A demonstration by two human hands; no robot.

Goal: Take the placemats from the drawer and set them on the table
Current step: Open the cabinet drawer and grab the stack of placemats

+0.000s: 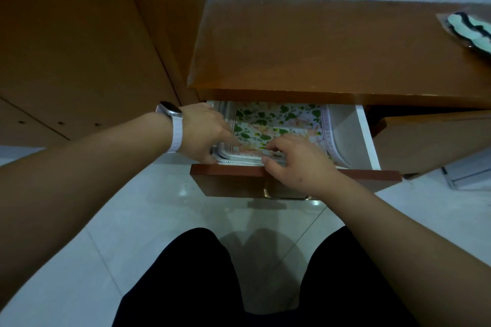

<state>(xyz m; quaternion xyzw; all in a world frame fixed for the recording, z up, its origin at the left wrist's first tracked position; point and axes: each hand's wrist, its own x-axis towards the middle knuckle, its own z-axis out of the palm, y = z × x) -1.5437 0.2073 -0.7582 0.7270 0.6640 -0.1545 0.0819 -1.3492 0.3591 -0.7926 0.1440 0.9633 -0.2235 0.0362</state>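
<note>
A wooden drawer (pixel 366 138) is pulled out below a brown table top (pixel 318 48). Inside lies a stack of floral placemats (pixel 276 119) with green leaves, pink flowers and white dotted borders. My left hand (pixel 204 135), with a white watch on its wrist, reaches into the drawer's left side, fingers on the stack's near left corner. My right hand (pixel 295 162) rests over the drawer front, fingertips curled on the stack's near edge. How firmly either hand grips the mats is hard to tell.
A clear packet with mint green and dark items (pixel 470 29) lies at the table's right end. A tall wooden cabinet (pixel 79 48) stands to the left. A cabinet door (pixel 430 141) hangs ajar right of the drawer. White tiled floor (pixel 106 233) lies below; my dark-clothed legs are at the bottom.
</note>
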